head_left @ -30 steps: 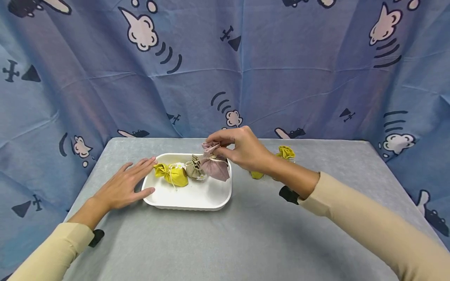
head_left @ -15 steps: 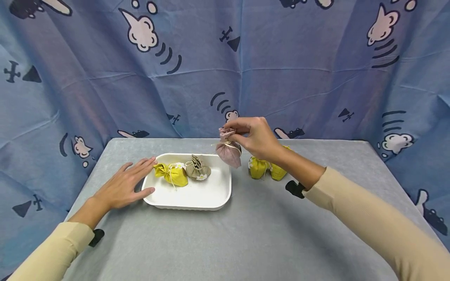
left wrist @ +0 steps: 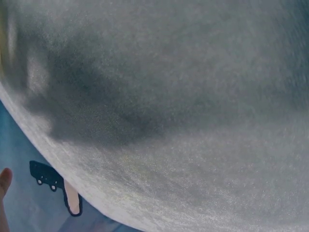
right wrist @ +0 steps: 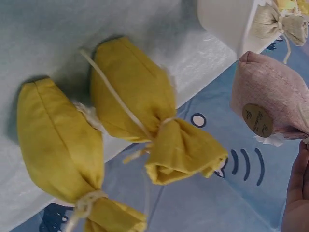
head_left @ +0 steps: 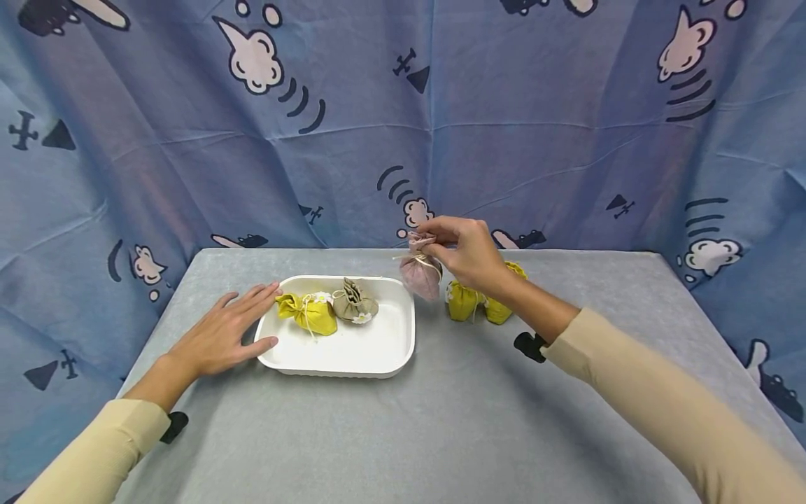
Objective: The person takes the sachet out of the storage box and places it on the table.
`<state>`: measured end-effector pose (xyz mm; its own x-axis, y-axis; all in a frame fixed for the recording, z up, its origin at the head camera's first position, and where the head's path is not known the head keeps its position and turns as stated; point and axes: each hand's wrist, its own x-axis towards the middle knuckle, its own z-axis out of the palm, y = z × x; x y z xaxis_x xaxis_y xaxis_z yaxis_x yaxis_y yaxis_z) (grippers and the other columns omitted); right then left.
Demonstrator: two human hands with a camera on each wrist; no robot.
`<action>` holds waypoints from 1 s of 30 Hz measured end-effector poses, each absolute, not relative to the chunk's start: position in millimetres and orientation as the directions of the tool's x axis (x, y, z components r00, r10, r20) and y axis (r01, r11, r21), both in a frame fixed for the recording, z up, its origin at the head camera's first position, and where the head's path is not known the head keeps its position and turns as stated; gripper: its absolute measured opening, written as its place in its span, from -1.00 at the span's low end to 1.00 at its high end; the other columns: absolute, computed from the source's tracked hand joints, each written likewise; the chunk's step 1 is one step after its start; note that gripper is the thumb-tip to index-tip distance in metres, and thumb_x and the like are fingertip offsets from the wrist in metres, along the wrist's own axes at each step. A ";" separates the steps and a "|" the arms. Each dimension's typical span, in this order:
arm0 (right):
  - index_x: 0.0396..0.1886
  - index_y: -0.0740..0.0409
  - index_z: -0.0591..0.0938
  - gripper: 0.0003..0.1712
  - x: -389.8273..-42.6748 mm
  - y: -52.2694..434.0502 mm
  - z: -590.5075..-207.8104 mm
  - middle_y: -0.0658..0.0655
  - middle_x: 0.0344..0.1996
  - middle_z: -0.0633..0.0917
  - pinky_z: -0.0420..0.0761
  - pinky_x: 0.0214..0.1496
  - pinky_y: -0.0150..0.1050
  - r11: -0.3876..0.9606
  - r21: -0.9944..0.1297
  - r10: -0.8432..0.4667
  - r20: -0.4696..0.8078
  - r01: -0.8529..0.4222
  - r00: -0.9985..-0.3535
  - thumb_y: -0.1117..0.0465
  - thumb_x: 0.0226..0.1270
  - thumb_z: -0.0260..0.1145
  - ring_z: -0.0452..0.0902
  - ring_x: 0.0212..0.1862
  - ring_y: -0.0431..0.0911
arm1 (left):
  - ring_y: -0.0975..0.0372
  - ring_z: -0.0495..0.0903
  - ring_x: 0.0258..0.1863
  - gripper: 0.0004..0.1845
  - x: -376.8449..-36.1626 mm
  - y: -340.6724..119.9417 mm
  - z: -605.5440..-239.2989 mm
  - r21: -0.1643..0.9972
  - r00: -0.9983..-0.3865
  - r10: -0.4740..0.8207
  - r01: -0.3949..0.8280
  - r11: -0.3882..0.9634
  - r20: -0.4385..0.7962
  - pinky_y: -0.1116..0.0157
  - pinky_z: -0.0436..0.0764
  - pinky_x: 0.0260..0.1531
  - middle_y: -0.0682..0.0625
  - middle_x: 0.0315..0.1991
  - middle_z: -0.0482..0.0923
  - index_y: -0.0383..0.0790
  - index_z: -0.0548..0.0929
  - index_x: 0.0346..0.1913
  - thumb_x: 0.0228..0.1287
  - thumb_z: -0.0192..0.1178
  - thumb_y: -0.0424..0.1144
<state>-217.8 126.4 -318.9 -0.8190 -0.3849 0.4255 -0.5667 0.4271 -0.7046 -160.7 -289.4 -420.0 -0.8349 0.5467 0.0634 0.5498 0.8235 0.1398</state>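
The right hand pinches a small pink cloth drawstring pouch by its neck, at two o'clock from the white rectangular tray; the left hand lies flat, fingers straight, touching the tray's nine o'clock rim.

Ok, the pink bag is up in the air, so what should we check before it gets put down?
1. Right hand pinches the small pink cloth drawstring bag by its gathered top: ok.
2. Bag clear of the white rectangular tray: ok.
3. Bare grey table near the two yellow cloth bags: ok.
4. Left hand flat beside the tray: ok.
5. Drawstring tied tight: cannot tell.
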 end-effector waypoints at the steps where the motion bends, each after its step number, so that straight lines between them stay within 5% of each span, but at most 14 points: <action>1: -0.12 0.29 0.73 -0.77 -218.2 127.2 -320.9 0.16 -0.19 0.79 0.71 -0.13 -0.29 0.441 -0.701 -0.379 0.421 -0.561 -0.824 0.45 0.22 0.43 0.76 -0.17 -0.04 | -0.10 0.13 0.49 -0.12 -160.8 -289.4 -420.1 0.140 -0.835 0.547 0.550 0.823 0.064 -0.27 0.12 0.34 -0.09 0.57 0.05 -0.20 0.17 0.55 0.34 0.13 0.23; 30: -0.11 0.24 0.73 -0.79 -221.8 143.1 -374.9 0.15 -0.18 0.78 0.71 -0.13 -0.10 0.568 -0.669 -0.359 0.324 -0.480 -0.875 0.44 0.26 0.40 0.73 -0.19 0.00 | -0.08 0.15 0.49 -0.12 -161.0 -290.1 -423.3 0.143 -0.835 0.543 0.550 0.823 0.088 -0.25 0.13 0.34 -0.08 0.57 0.07 -0.21 0.18 0.55 0.33 0.15 0.21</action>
